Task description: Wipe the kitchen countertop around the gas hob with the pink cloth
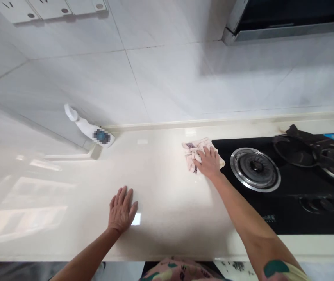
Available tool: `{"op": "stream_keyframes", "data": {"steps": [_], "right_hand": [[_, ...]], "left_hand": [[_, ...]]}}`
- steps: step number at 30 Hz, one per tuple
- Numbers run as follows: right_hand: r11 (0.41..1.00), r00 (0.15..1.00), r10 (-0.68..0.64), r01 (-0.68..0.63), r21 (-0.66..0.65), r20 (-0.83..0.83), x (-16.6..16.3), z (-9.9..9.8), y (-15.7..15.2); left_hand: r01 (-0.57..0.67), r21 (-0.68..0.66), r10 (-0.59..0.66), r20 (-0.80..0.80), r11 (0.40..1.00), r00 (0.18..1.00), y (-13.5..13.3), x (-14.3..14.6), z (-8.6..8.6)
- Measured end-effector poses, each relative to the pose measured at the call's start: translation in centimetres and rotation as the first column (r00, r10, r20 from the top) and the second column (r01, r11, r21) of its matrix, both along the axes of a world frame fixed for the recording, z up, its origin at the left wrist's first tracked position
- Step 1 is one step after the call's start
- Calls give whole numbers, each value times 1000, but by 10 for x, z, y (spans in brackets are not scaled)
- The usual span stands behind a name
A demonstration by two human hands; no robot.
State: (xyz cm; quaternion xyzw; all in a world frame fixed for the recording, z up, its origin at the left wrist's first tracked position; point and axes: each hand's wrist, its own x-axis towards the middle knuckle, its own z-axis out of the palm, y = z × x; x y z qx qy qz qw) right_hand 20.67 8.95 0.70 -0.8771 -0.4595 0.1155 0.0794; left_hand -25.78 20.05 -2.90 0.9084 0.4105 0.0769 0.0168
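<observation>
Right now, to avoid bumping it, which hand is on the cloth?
The right hand is on the cloth; the left hand lies bare on the pale countertop.

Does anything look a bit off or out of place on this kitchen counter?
Yes, a brownish smudge sits near the back edge of the pale countertop, just behind the black gas hob. It looks odd because it is a dark, dirty-looking patch against the light surface, beyond the cloth under the right hand.

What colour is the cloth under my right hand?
Pale pink cloth with dark marks; best in the head view.
</observation>
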Motion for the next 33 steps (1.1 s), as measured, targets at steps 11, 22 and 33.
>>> {"op": "stream_keyframes", "data": {"steps": [11,22,33], "right_hand": [[995,995,-100,100,4,23,-148,-8,-82],[931,934,346,-330,155,-92,-232,2,-87],[918,964,-266,252,307,6,-146,-16,-188]], "left_hand": [[10,-30,-9,19,999,1000,0,5,2],[-36,-66,36,0,997,999,0,18,11],[-19,-25,19,-8,1000,1000,1,22,10]]}}
